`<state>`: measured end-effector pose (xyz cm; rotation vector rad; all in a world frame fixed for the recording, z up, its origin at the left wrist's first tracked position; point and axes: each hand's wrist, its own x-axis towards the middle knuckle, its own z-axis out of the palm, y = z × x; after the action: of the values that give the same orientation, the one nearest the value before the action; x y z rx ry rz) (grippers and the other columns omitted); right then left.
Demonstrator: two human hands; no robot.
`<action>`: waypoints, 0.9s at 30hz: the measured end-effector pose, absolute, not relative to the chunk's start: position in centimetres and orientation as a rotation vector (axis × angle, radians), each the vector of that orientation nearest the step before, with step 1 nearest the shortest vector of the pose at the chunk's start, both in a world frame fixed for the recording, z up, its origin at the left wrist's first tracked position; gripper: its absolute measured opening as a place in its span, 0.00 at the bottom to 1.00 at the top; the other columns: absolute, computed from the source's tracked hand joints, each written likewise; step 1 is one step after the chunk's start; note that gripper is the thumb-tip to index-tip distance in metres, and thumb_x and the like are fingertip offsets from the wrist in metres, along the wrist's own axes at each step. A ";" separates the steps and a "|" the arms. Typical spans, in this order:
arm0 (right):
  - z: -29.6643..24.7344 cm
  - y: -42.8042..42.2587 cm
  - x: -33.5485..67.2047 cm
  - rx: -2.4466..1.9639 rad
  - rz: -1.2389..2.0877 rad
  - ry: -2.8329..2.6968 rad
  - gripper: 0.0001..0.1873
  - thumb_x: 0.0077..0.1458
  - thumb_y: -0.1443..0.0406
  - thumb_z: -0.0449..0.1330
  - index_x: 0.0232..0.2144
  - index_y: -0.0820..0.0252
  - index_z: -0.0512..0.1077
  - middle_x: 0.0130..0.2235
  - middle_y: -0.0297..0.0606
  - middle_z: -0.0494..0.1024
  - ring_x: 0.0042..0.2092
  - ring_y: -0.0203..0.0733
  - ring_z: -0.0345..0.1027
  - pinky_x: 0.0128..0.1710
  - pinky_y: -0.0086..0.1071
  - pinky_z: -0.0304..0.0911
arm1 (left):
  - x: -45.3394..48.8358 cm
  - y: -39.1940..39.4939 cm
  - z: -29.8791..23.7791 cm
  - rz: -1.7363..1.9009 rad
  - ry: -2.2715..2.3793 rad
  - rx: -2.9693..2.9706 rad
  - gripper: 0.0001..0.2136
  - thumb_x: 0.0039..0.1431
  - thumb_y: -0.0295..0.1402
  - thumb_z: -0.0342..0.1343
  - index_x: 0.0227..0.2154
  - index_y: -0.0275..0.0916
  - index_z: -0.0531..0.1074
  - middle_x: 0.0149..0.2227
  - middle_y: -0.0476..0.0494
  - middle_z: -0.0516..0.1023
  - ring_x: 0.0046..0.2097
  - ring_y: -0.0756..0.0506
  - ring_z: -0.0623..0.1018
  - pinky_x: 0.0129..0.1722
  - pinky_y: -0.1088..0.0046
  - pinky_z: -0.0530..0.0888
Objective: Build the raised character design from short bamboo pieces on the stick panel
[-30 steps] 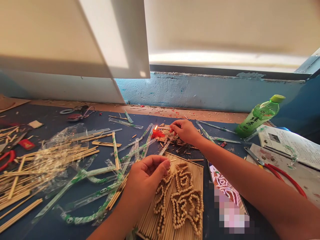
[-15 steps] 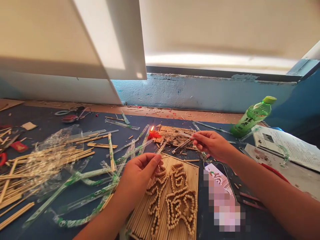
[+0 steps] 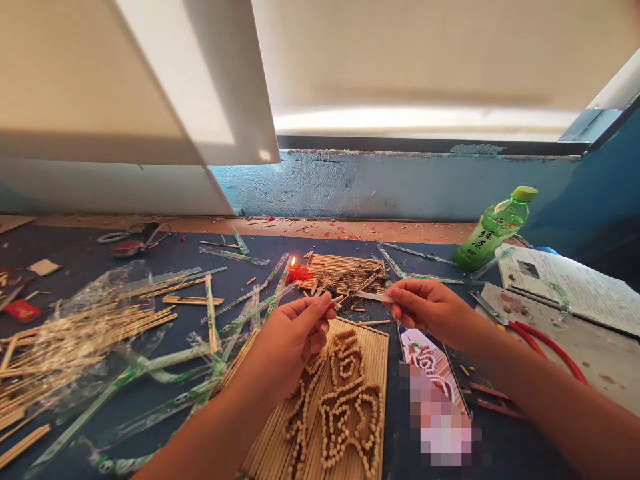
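My left hand is pinched closed over the top of a bamboo-stick panel; what its fingertips hold is too small to make out. Between the thumb and fingers of my right hand is a thin whitish stick, pointing left towards the left fingertips. Small round beige pieces form raised character-like outlines on the panel, partly hidden by my left hand. Beyond my hands, a lit red candle stands beside a smaller scorched stick mat.
Loose sticks and green-printed clear wrappers cover the left side. At right lie a phone, red-handled scissors and an open notebook. A green tea bottle stands behind them.
My right hand has come lower, bringing the whitish stick's tip nearer my left fingertips. My left hand has risen slightly from the panel. The whole view has shifted a little.
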<state>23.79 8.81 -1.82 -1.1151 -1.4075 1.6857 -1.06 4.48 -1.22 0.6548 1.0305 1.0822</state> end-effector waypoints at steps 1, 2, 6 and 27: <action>-1.8 8.8 23.8 -1.113 1.684 -1.414 0.19 0.56 0.49 0.68 0.30 0.59 0.75 0.28 0.34 0.76 0.25 0.30 0.61 0.24 0.28 0.54 | -1.1 4.5 -1.3 1.075 1.021 0.651 0.15 0.50 0.41 0.74 0.30 0.34 0.78 0.29 0.50 0.73 0.25 0.56 0.65 0.23 0.82 0.61; -1.9 8.8 23.7 -1.114 1.684 -1.421 0.19 0.56 0.49 0.68 0.30 0.59 0.75 0.28 0.34 0.76 0.25 0.30 0.61 0.24 0.28 0.54 | -1.1 4.5 -1.4 1.066 1.013 0.648 0.15 0.51 0.41 0.73 0.29 0.34 0.77 0.29 0.50 0.73 0.25 0.56 0.64 0.23 0.82 0.61; -2.0 8.6 23.6 -1.140 1.676 -1.463 0.18 0.58 0.50 0.67 0.30 0.58 0.76 0.29 0.34 0.76 0.25 0.31 0.62 0.24 0.28 0.55 | -1.2 4.5 -1.4 1.029 0.996 0.638 0.15 0.53 0.41 0.72 0.27 0.35 0.76 0.28 0.51 0.72 0.23 0.57 0.62 0.21 0.81 0.58; -1.9 8.8 24.0 -1.152 1.586 -1.591 0.18 0.61 0.49 0.65 0.31 0.59 0.76 0.30 0.35 0.77 0.25 0.31 0.62 0.23 0.29 0.56 | -1.7 4.3 -1.6 1.013 0.949 0.631 0.12 0.57 0.39 0.70 0.29 0.35 0.78 0.30 0.50 0.73 0.24 0.57 0.62 0.22 0.83 0.60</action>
<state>24.04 8.77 -1.93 -1.1518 -1.5911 1.5858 -1.68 4.33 -1.60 0.6306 0.9486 1.0128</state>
